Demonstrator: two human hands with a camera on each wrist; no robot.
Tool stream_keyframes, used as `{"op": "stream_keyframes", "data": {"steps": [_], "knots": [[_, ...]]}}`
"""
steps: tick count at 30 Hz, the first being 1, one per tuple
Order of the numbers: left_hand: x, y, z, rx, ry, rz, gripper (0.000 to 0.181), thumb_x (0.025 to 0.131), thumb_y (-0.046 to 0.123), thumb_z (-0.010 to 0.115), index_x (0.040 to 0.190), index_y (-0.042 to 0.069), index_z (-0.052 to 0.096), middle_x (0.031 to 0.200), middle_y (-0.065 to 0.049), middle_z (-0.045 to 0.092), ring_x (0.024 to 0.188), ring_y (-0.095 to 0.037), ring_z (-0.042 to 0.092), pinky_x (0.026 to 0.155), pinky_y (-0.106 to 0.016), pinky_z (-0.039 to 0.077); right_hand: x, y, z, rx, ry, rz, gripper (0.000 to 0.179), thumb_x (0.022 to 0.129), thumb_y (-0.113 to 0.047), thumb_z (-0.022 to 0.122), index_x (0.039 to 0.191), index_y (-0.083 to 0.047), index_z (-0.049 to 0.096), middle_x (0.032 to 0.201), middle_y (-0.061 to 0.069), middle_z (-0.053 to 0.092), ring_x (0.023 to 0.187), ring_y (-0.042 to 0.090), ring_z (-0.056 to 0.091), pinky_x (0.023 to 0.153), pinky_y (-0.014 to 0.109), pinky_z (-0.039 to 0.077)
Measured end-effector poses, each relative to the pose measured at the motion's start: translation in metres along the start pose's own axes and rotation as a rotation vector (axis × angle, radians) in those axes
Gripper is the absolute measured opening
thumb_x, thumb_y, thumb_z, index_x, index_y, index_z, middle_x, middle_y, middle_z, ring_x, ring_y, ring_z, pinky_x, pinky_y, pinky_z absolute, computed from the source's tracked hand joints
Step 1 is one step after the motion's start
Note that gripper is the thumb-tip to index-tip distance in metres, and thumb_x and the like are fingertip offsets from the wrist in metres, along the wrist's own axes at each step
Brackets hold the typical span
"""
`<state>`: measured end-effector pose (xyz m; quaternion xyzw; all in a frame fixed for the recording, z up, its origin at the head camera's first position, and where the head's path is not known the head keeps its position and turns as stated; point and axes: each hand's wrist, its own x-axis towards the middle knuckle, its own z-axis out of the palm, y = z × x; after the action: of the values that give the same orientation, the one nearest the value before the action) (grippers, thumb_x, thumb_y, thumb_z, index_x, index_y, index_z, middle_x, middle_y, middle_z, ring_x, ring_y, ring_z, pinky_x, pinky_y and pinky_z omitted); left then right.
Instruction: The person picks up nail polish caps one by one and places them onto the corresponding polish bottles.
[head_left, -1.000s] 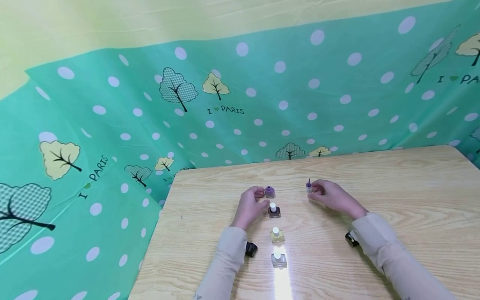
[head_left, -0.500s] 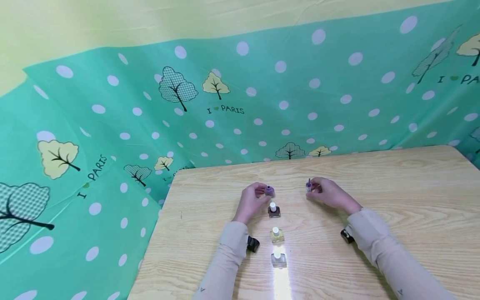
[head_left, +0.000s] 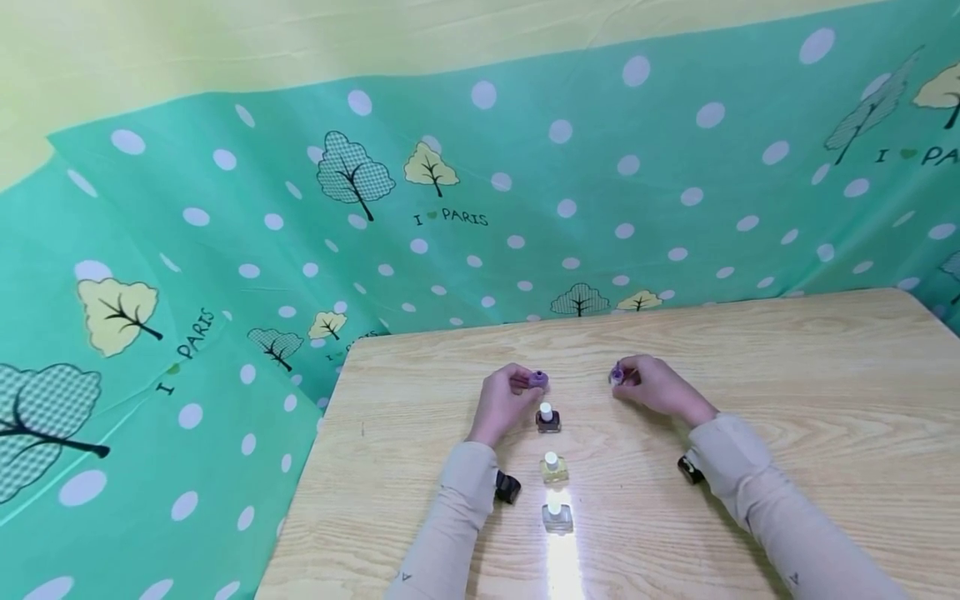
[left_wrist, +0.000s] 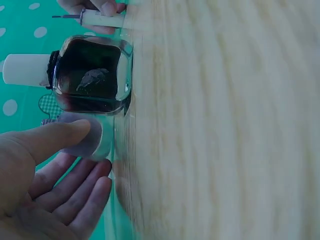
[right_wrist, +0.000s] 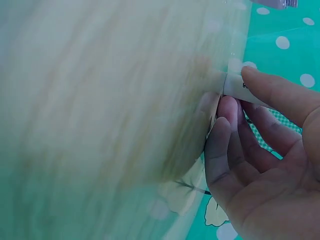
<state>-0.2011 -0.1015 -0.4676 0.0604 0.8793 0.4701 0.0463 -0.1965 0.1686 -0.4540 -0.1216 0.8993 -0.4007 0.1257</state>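
Observation:
My left hand (head_left: 501, 404) pinches an uncapped purple nail polish bottle (head_left: 537, 381) at the back of the table; in the left wrist view its thumb lies across the bottle. To the right, my right hand (head_left: 660, 387) pinches a white nail polish cap (right_wrist: 237, 88) by its side. The cap stands upside down on the tabletop, its purple-coated brush (left_wrist: 65, 16) pointing up. Just in front of the purple bottle stands a dark nail polish bottle (head_left: 548, 421) with a white cap, close to my left thumb.
A yellow nail polish bottle (head_left: 554, 471) and a clear one (head_left: 557, 521), both white-capped, continue the row toward me. The wooden table (head_left: 825, 375) ends at a green dotted cloth (head_left: 525, 208) behind and at left. Black wrist devices sit under both sleeves.
My left fingers have closed in on the purple bottle from beside it, and its body now shows less. My right hand has shifted slightly left, with the cap and brush still in it.

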Motion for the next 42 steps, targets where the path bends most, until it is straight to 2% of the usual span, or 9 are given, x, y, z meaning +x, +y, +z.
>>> {"op": "stream_keyframes", "data": {"steps": [10, 15, 18, 23, 30, 36, 42], "knots": [[-0.005, 0.007, -0.007, -0.096, 0.066, -0.008, 0.025, 0.083, 0.011, 0.079, 0.104, 0.005, 0.067, 0.098, -0.006, 0.07, 0.086, -0.013, 0.066, 0.079, -0.02, 0.057, -0.006, -0.006, -0.005, -0.013, 0.024, -0.006, 0.01, 0.089, -0.008, 0.07, 0.096, -0.001, 0.066, 0.085, 0.008, 0.063, 0.075, 0.018, 0.055, 0.064, 0.026, 0.051], [-0.01, 0.013, -0.011, -0.12, 0.096, 0.005, 0.024, 0.083, 0.012, 0.079, 0.104, 0.006, 0.068, 0.097, -0.006, 0.071, 0.086, -0.013, 0.067, 0.078, -0.02, 0.057, -0.009, -0.009, -0.007, -0.016, 0.042, -0.036, 0.01, 0.09, -0.006, 0.069, 0.097, 0.0, 0.066, 0.088, 0.008, 0.066, 0.079, 0.018, 0.06, 0.069, 0.026, 0.054], [-0.013, 0.016, -0.012, -0.129, 0.111, 0.015, 0.023, 0.083, 0.013, 0.079, 0.103, 0.007, 0.069, 0.097, -0.004, 0.071, 0.085, -0.012, 0.067, 0.077, -0.02, 0.057, -0.011, -0.011, -0.008, -0.019, 0.05, -0.058, 0.013, 0.09, -0.007, 0.069, 0.1, 0.002, 0.067, 0.09, 0.009, 0.068, 0.082, 0.019, 0.062, 0.072, 0.027, 0.055], [-0.02, 0.021, -0.015, -0.139, 0.13, 0.045, 0.022, 0.083, 0.013, 0.08, 0.101, 0.009, 0.07, 0.097, -0.003, 0.072, 0.087, -0.013, 0.067, 0.076, -0.02, 0.057, -0.017, -0.015, -0.01, -0.01, 0.058, -0.08, 0.018, 0.091, -0.008, 0.069, 0.105, 0.004, 0.067, 0.091, 0.009, 0.068, 0.081, 0.018, 0.062, 0.069, 0.026, 0.054], [-0.029, 0.029, -0.02, -0.135, 0.126, 0.092, 0.022, 0.083, 0.013, 0.08, 0.102, 0.01, 0.071, 0.1, -0.003, 0.073, 0.089, -0.014, 0.069, 0.077, -0.02, 0.057, -0.025, -0.02, -0.011, -0.003, 0.068, -0.096, 0.02, 0.091, -0.01, 0.069, 0.106, 0.004, 0.067, 0.088, 0.007, 0.068, 0.078, 0.016, 0.061, 0.066, 0.025, 0.054], [-0.037, 0.035, -0.024, -0.081, 0.133, 0.152, 0.022, 0.083, 0.014, 0.08, 0.103, 0.012, 0.071, 0.1, 0.001, 0.073, 0.09, -0.011, 0.068, 0.079, -0.025, 0.057, -0.033, -0.024, -0.012, 0.0, 0.087, -0.131, 0.019, 0.091, -0.014, 0.071, 0.103, 0.0, 0.07, 0.085, 0.004, 0.067, 0.075, 0.015, 0.058, 0.062, 0.025, 0.051], [-0.047, 0.039, -0.026, 0.012, 0.17, 0.286, 0.022, 0.083, 0.014, 0.08, 0.103, 0.013, 0.073, 0.099, 0.003, 0.072, 0.088, -0.011, 0.065, 0.079, -0.033, 0.057, -0.043, -0.028, -0.015, -0.04, 0.13, -0.177, 0.022, 0.089, -0.021, 0.074, 0.105, -0.006, 0.074, 0.086, -0.002, 0.068, 0.075, 0.012, 0.058, 0.064, 0.023, 0.052]]}}
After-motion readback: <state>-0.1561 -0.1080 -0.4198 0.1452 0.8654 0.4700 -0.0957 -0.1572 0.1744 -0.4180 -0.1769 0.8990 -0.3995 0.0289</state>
